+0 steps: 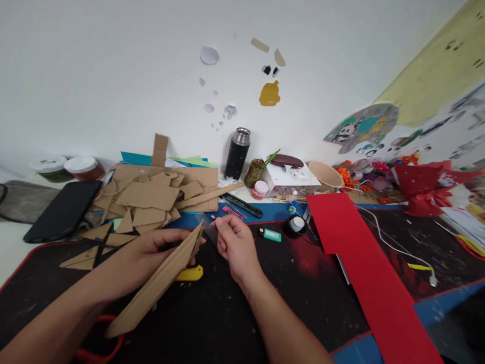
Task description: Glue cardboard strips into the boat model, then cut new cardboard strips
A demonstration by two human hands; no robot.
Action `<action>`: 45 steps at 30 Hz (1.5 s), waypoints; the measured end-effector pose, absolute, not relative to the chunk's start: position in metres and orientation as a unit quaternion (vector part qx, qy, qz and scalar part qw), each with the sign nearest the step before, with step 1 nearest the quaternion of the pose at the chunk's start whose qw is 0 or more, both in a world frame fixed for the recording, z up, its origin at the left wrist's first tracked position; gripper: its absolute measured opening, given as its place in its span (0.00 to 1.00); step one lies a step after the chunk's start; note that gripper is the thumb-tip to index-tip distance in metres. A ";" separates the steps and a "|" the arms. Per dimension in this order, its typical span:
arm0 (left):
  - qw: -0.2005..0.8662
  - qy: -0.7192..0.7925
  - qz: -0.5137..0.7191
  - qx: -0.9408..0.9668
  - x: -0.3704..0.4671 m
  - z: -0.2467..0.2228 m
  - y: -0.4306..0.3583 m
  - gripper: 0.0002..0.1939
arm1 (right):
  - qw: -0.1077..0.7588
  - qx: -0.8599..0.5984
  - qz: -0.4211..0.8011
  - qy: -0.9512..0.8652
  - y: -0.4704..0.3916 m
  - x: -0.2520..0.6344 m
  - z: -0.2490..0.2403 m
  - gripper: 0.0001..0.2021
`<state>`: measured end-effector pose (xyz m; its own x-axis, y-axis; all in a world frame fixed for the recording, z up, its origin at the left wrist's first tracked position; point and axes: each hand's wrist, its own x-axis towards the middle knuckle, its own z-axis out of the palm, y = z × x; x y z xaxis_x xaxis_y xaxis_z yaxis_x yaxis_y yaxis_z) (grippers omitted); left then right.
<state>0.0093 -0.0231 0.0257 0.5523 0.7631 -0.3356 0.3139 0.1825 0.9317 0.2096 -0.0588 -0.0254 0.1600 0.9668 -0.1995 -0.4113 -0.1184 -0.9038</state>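
Near left of centre on the desk, over the black mat, our L hand grips a long cardboard pc, tilted, nearly edge-on to us, its narrow tip up by the fingers. Our R hand is just beside that tip, fingers curled, thumb & index close together; can't tell if they pinch anything, as the bit there is too small/blurred.

Progress, as we judge it: cutting's partly done, since the held pc has shaped edges & looks folded or layered, w/ a gap at the far end, so prob. not finished. Far left, the scrap pile is loose, unjoined: strips, triangles, odd quads. The red sheet lies apart at right, a notch at its left edge.

Materials: cardboard's matte, brown, stiff, w/ creases along its length; red sheet's smooth, flat & broad; mat's dark, specked w/ crumbs, red-edged. A yellow handle shows behind the held pc, red loops near left, partly hidden. Green lighter lies right of our R hand, black cutter beyond, approx. in front of the metal-necked flask.
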 end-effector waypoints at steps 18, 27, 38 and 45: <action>0.733 0.427 0.095 0.522 0.010 0.001 -0.020 0.28 | 0.590 -0.376 0.642 -0.314 -0.067 0.208 -0.016 0.23; 0.733 0.421 0.078 0.528 0.015 0.003 -0.021 0.26 | 0.578 -0.380 0.652 -0.311 -0.067 0.209 -0.017 0.21; 0.737 0.397 0.074 0.542 0.015 0.001 -0.021 0.19 | 0.570 -0.381 0.667 -0.291 -0.068 0.209 -0.017 0.19; 0.738 0.397 0.076 0.541 0.015 -0.003 -0.021 0.23 | 0.573 -0.391 0.663 -0.282 -0.068 0.207 -0.017 0.21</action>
<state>0.0148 -0.0205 -0.0033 0.6735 0.5409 -0.5038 0.3179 0.4033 0.8581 0.2071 -0.0676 -0.0171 -0.0390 0.9799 -0.1956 -0.5400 -0.1854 -0.8210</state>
